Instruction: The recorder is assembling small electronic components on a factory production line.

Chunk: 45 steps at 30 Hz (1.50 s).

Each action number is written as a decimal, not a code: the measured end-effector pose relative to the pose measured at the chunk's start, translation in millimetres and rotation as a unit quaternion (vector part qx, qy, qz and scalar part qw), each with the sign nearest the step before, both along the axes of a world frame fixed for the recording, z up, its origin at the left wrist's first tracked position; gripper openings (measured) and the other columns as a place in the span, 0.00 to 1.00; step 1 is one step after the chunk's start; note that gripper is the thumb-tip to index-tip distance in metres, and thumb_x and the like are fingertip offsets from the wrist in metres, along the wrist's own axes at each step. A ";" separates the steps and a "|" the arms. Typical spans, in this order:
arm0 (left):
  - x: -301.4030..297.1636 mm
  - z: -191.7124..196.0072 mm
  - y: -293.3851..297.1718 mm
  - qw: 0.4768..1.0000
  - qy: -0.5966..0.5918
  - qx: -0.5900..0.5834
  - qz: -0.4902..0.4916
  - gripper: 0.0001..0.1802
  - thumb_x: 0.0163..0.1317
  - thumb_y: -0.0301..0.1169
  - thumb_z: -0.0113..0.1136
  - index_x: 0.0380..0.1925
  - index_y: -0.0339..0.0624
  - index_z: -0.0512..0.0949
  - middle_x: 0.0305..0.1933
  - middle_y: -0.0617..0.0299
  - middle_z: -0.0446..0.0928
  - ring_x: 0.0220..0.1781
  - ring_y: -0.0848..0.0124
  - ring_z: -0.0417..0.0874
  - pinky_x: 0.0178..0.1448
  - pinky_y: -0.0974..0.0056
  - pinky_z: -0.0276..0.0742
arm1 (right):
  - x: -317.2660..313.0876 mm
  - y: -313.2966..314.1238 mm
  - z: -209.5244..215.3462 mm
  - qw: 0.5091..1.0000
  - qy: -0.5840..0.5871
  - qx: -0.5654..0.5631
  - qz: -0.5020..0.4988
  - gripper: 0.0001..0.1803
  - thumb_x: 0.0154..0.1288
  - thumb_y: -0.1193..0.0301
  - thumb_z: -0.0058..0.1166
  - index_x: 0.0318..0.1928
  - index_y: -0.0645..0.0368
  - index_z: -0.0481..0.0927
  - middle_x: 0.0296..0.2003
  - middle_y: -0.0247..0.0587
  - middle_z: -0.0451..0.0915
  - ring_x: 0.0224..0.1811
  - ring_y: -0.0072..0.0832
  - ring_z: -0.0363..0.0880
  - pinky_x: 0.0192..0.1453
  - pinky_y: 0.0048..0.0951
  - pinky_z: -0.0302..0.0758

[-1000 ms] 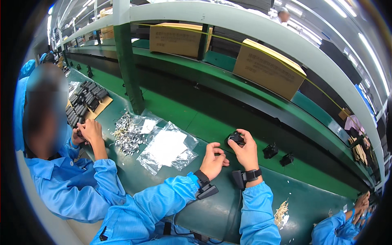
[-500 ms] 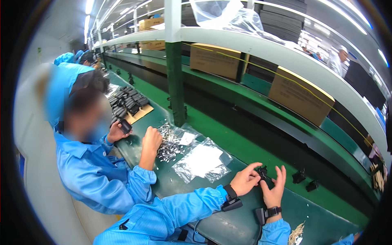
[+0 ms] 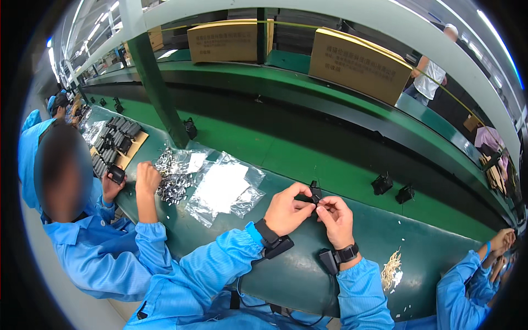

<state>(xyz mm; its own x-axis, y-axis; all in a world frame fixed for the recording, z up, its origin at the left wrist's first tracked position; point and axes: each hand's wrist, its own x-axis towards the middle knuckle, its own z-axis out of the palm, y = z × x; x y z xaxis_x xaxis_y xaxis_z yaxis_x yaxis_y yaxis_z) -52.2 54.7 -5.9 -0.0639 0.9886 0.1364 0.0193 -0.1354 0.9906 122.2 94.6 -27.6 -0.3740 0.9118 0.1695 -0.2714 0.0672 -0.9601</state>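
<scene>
Over the green bench, my left hand (image 3: 287, 210) and my right hand (image 3: 336, 221) meet at a small black part (image 3: 315, 190) with a thin dark strand rising from it. The left thumb and forefinger pinch its near side, and the right thumb and fingers close on it from the other side. Fingertips cover much of the part, so its exact kind is unclear. Both wrists wear black straps with a boxy module. Left of my hands lies a clear plastic bag (image 3: 223, 190) with white sheets, beside a heap of small metal pieces (image 3: 173, 181).
A green conveyor belt (image 3: 286, 148) runs behind the bench (image 3: 286, 280), carrying black units (image 3: 382, 185). Pale thin strips (image 3: 391, 269) are piled at right. A co-worker (image 3: 99, 242) sits at left near black parts on cardboard (image 3: 132, 151); another's arm (image 3: 467, 286) shows at right. A post (image 3: 159, 88) stands ahead.
The view has turned rightward. My right fingers, spread apart before, have closed in on the black part beside my left hand.
</scene>
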 end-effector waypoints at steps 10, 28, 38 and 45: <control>6.9 14.3 -11.2 0.999 -0.048 0.011 0.022 0.29 0.64 0.16 0.60 0.64 0.38 0.65 0.55 0.53 0.73 0.50 0.69 0.85 0.49 0.66 0.87 | 2.5 -0.8 -8.6 0.999 -0.013 0.040 0.004 0.08 0.67 0.80 0.62 0.44 0.65 0.79 0.45 0.37 0.78 0.44 0.19 0.79 0.45 0.19 0.78; -3.1 -9.8 4.7 0.996 -0.087 0.034 0.003 0.40 0.62 0.14 0.55 0.74 0.46 0.56 0.61 0.53 0.71 0.66 0.64 0.75 0.52 0.63 0.85 | -22.7 56.2 18.6 0.909 -0.283 0.216 -0.219 0.29 0.59 0.71 0.69 0.61 0.59 0.76 0.37 0.40 0.85 0.29 0.24 0.80 0.37 0.28 0.79; -6.7 -24.6 15.1 0.997 0.052 -0.048 0.007 0.28 0.67 0.24 0.56 0.67 0.38 0.65 0.58 0.54 0.74 0.55 0.70 0.80 0.50 0.62 0.85 | -9.7 104.4 2.4 0.866 -0.390 0.152 -0.272 0.43 0.53 0.68 0.74 0.69 0.55 0.68 0.47 0.51 0.86 0.32 0.34 0.86 0.43 0.35 0.81; -3.9 -29.4 17.2 0.998 0.035 -0.045 -0.010 0.24 0.68 0.25 0.56 0.64 0.37 0.69 0.58 0.53 0.75 0.54 0.70 0.80 0.51 0.62 0.85 | 1.2 104.0 -1.9 0.867 -0.384 0.149 -0.282 0.41 0.52 0.66 0.75 0.67 0.52 0.71 0.29 0.43 0.84 0.29 0.35 0.83 0.40 0.37 0.80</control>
<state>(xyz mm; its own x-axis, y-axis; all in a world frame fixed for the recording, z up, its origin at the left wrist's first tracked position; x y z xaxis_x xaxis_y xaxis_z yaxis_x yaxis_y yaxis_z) -56.1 71.9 -35.3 -0.0379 0.9981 0.0495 0.0876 -0.0460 0.9951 123.4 198.6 -29.5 0.0092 0.9446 0.3281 0.5963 0.2582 -0.7601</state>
